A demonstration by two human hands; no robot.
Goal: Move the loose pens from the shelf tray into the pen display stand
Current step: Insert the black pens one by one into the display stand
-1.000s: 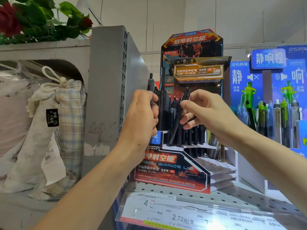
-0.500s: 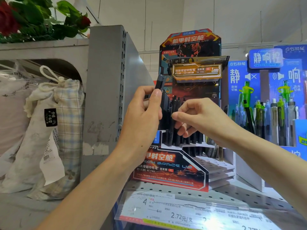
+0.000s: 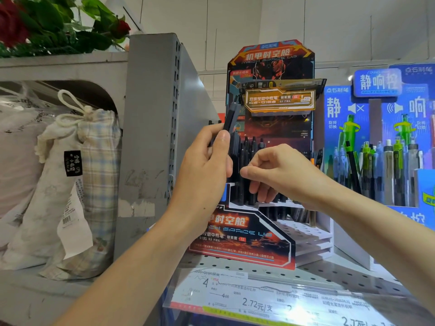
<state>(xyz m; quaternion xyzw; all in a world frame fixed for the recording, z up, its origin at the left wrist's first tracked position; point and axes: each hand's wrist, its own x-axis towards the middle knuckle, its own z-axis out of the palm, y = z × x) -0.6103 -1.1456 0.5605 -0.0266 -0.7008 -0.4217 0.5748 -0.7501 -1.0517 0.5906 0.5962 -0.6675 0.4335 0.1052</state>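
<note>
The left hand point(image 3: 207, 165) grips a few dark pens point(image 3: 230, 118), light, stiff and smooth, while the right hand point(image 3: 277, 175) pinches one mid-barrel.

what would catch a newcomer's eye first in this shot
Two bare hands meet at centre frame: the left hand grips a bundle of dark pens, and the right hand reaches among the black pens standing in the orange and black pen display stand. A bright blue pen display stands to its right, red roses at top left.

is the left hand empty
No, the left hand grips dark pens that stick up above its thumb.
</note>
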